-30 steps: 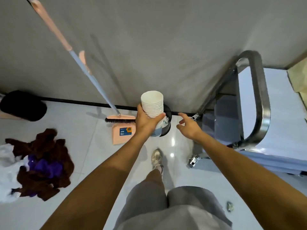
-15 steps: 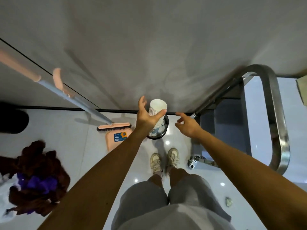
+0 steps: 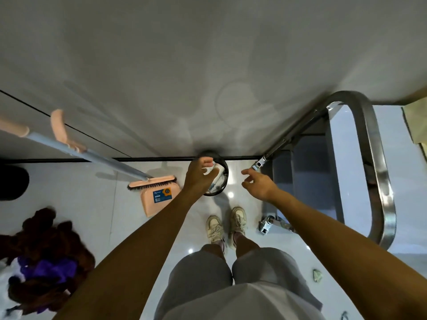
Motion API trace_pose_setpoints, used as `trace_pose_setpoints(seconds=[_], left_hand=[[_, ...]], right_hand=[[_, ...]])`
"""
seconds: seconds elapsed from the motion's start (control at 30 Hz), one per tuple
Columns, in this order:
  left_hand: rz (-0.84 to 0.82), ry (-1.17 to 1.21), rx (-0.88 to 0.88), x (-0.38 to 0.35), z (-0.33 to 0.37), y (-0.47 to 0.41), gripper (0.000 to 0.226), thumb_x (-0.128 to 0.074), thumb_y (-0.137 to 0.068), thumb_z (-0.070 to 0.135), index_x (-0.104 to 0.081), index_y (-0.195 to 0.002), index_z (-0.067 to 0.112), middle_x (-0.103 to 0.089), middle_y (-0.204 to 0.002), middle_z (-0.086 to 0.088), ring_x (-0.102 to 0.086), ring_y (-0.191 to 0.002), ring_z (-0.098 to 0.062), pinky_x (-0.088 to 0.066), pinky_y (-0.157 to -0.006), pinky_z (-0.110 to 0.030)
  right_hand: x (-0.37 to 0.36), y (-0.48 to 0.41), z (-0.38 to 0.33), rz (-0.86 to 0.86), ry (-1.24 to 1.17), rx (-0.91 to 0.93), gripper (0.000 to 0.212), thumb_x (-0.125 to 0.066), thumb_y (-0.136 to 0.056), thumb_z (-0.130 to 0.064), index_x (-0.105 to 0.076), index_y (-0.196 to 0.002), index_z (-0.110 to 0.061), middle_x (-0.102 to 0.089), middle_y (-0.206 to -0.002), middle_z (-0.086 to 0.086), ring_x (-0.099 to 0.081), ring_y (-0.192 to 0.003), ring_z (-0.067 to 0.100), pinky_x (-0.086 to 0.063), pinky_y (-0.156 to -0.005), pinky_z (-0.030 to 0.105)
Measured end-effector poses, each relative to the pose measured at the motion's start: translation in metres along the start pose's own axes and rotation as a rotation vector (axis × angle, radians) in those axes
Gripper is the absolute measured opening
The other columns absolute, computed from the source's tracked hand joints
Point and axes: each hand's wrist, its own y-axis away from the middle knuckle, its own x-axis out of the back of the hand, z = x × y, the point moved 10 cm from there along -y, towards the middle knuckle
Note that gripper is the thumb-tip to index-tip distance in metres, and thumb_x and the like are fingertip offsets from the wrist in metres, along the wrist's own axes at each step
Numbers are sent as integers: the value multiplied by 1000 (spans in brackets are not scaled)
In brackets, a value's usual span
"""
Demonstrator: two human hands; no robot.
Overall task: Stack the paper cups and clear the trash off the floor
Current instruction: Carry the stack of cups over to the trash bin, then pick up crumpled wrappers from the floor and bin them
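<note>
Cups (image 3: 218,169) lie in black bin (image 3: 227,176) by wall (image 3: 208,77), top end between L hand (image 3: 198,175) thumb & fingers; gripped or loose, can't tell. R hand (image 3: 258,184) slack, empty, beside bin.

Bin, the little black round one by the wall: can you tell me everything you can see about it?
The bin is small, round and black, maybe plastic. It stands upright, open-topped, on the shiny white floor, against the dark strip under the grey wall. White and pale blue stuff lies inside, probably paper cups. The left hand hangs over its left side, hiding that rim; whether it touches cannot be told. The pink dustpan lies to its left, apart.
</note>
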Motion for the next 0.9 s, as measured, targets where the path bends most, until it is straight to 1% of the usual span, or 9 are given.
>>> trace_pose_setpoints(seconds=[0.13, 0.23, 0.33, 0.43, 0.6, 0.67, 0.73, 0.83, 0.9], left_hand=[[-106, -20, -45, -6, 13, -20, 15, -61, -80, 18, -58, -95, 22, -63, -97, -11, -55, -86, -18, -40, -81, -27], [-214, -84, -96, -14, 26, -26, 21, -56, -86, 6, -57, -108, 6, -60, -88, -8, -52, -86, -19, -43, -88, -31], [-340, -171, -163, -26, 34, -27, 20, -56, -87, 5, -57, -107, 7, -57, -78, 4, -52, -84, -18, -42, -80, -23], [-497, -334, -270, -43, 34, -20, 15, -57, -85, 9, -57, -98, 17, -60, -84, -3, -54, -81, -17, -44, -83, -28], [-755, -480, -403, -84, 36, 37, 22, -59, -77, 22, -57, -98, 17, -59, -91, -5, -55, -79, -16, -45, -78, -26], [-875, -578, -470, -111, 36, 67, 19, -60, -81, 16, -58, -100, 14, -58, -92, -5, -55, -83, -18, -45, -77, -26], [-957, -666, -560, -139, 36, 99, 21, -58, -85, 10, -58, -106, 8, -58, -94, -5, -54, -87, -18, -45, -77, -25], [-1075, -773, -680, -180, 23, 161, 25, -59, -86, 10, -58, -110, 6, -62, -99, -8, -57, -93, -18, -45, -89, -30], [-1172, -840, -722, -204, 2, 208, 24, -59, -86, 11, -58, -110, 7, -64, -105, -9, -59, -96, -18, -47, -87, -28]], right_hand=[[9, 0, 2, 34, -29, -24, 43, -43, -95, -18, -37, -138, -14, -54, -132, 13, -50, -120, 30, -39, -102, 35], [13, 10, 4, 111, -119, -66, 43, -42, -95, -17, -37, -137, -14, -53, -133, 13, -50, -121, 30, -39, -103, 36], [9, 26, 9, 192, -205, -117, 42, -42, -94, -18, -40, -136, -14, -54, -132, 11, -49, -122, 28, -37, -103, 33], [-9, 54, 23, 323, -388, -210, 40, -42, -94, -18, -44, -133, -16, -56, -129, 10, -50, -121, 27, -37, -101, 31], [-75, 114, 55, 470, -699, -371, 38, -43, -94, -18, -45, -132, -16, -58, -124, 11, -56, -110, 28, -40, -89, 26], [-99, 143, 72, 558, -811, -439, 38, -44, -94, -19, -47, -132, -16, -58, -124, 12, -55, -110, 27, -39, -87, 23], [-123, 171, 90, 628, -890, -498, 38, -44, -94, -20, -47, -132, -18, -56, -127, 13, -53, -114, 27, -39, -92, 25], [-162, 221, 119, 722, -1006, -595, 38, -43, -94, -20, -47, -132, -17, -54, -130, 13, -51, -117, 28, -39, -93, 25], [-191, 256, 139, 788, -1092, -655, 37, -43, -94, -19, -48, -130, -16, -56, -127, 14, -54, -112, 29, -41, -91, 26]])
